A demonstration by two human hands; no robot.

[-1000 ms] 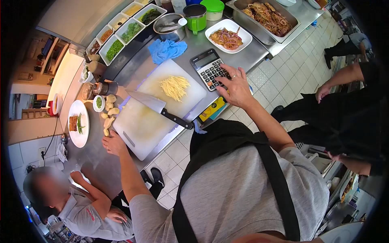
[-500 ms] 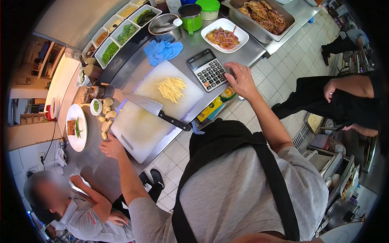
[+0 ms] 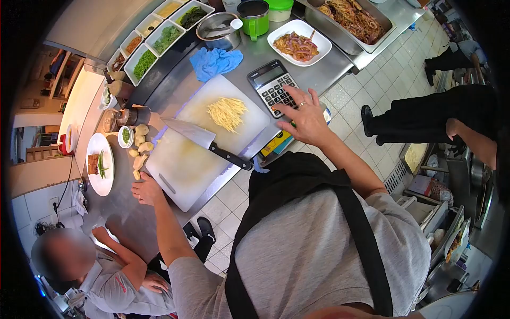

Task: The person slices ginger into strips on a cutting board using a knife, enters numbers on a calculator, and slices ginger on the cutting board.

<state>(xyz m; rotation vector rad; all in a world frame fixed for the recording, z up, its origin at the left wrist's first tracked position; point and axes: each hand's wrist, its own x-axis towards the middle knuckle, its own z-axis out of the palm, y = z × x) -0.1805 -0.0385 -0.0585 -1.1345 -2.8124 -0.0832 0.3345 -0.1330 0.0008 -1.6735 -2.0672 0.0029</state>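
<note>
My right hand [image 3: 304, 118] has its fingers spread over the keys of a calculator [image 3: 272, 86], with nothing in its grasp. My left hand [image 3: 147, 190] rests on the steel counter beside the lower corner of a white cutting board [image 3: 186, 175], fingers apart and empty. A knife [image 3: 204, 141] with a black handle lies across the board. Beyond it, thin pale-yellow strips [image 3: 227, 114] form a pile. Peeled root pieces [image 3: 139, 162] and a small cup of chopped greens [image 3: 126, 136] are near my left hand.
A white plate [image 3: 100, 165] with food is at the left. Behind the board are a blue cloth [image 3: 214, 63], a metal pot [image 3: 218, 32], a green mug [image 3: 254, 21] and a square dish [image 3: 300, 43]. One person [image 3: 117, 266] leans at the counter; others stand at the right.
My right hand has moved off the calculator's edge and back over its keys. My left hand stays on the counter. The person at the right has shifted position.
</note>
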